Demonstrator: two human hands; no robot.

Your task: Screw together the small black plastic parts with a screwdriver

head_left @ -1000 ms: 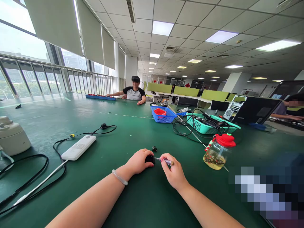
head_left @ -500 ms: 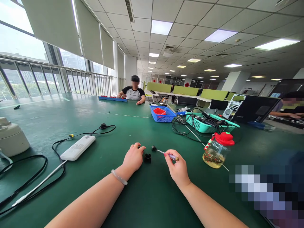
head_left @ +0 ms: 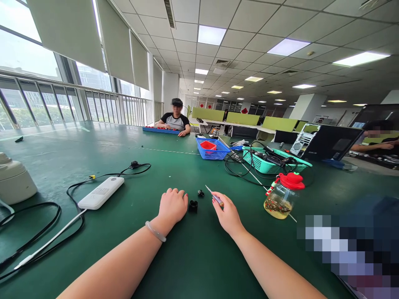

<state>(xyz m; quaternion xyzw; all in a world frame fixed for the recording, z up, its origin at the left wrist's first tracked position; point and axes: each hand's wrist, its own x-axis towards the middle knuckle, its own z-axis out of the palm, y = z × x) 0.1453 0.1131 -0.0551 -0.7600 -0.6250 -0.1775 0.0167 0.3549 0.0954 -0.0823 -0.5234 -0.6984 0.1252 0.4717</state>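
Observation:
My right hand grips a slim screwdriver by its purplish handle, its thin metal tip pointing up and left, clear of the parts. My left hand rests on the table, back upward, with the fingers curled under; whatever they hold, if anything, is hidden. Between the hands lie two small black parts: a round knobbly piece and, nearer me, a square hollow housing close to my left thumb. Neither hand touches the round piece.
On the left are a white power bank with cables and a beige device. To the right stands a red-lidded glass jar. Farther off are a blue basket and a green basket with cables. A person sits opposite.
The screwdriver tip has lifted off the round black piece and now angles more upward. My left fingers have curled downward, and the thumb has drawn in. The person opposite's blue tray has shifted right.

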